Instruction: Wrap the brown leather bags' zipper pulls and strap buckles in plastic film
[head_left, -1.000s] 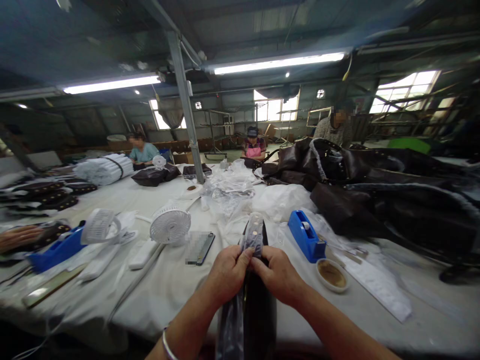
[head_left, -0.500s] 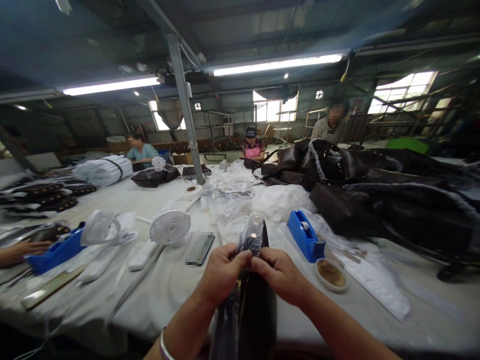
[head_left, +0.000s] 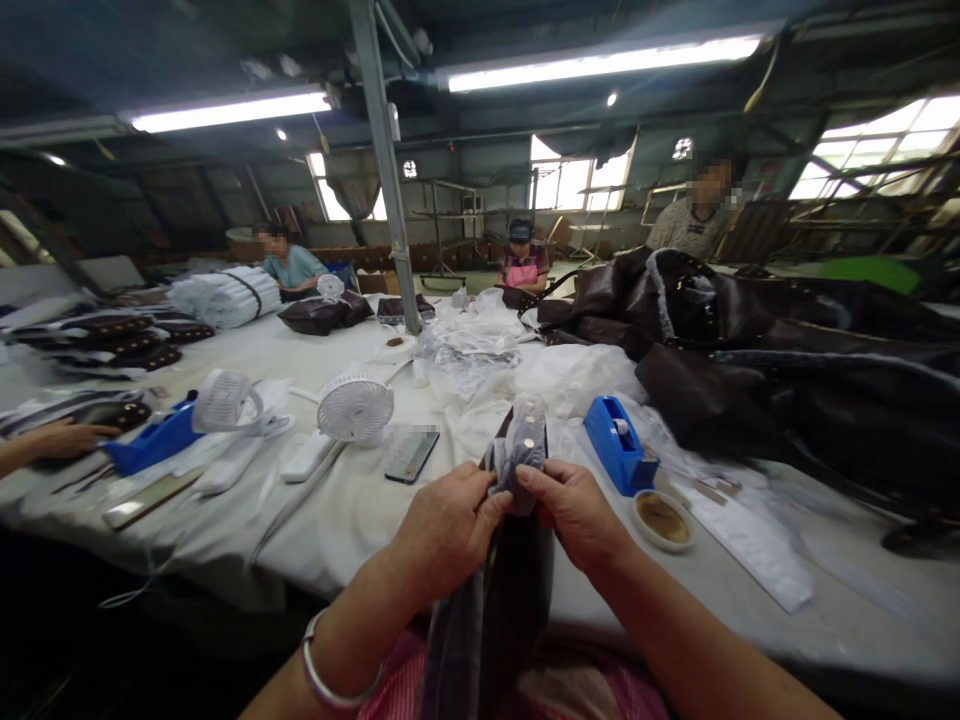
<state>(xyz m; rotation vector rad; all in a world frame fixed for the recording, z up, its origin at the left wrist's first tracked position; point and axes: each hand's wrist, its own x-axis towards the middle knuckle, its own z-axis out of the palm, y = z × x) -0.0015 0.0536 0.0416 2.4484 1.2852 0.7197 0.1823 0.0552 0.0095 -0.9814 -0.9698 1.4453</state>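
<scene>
Both my hands pinch a dark leather strap [head_left: 525, 440] with metal studs, wrapped in clear plastic film, at the near edge of the white table [head_left: 352, 510]. My left hand [head_left: 448, 530] grips the film and strap from the left, fingers closed. From the right, my right hand [head_left: 574, 510] holds the same piece, thumb and fingers pressed on it. The strap's lower part hangs down between my forearms toward my lap.
A blue tape dispenser [head_left: 619, 445] and a small dish of brown paste [head_left: 661, 520] lie right of my hands. A phone [head_left: 411, 452] and two small white fans [head_left: 355, 408] lie to the left. Dark bags [head_left: 750, 350] pile at right. A co-worker's hand [head_left: 64, 438] rests far left; three people sit across.
The camera has tilted down, so the scene sits higher in the frame. My hands have kept their hold on the strap and shifted the film slightly.
</scene>
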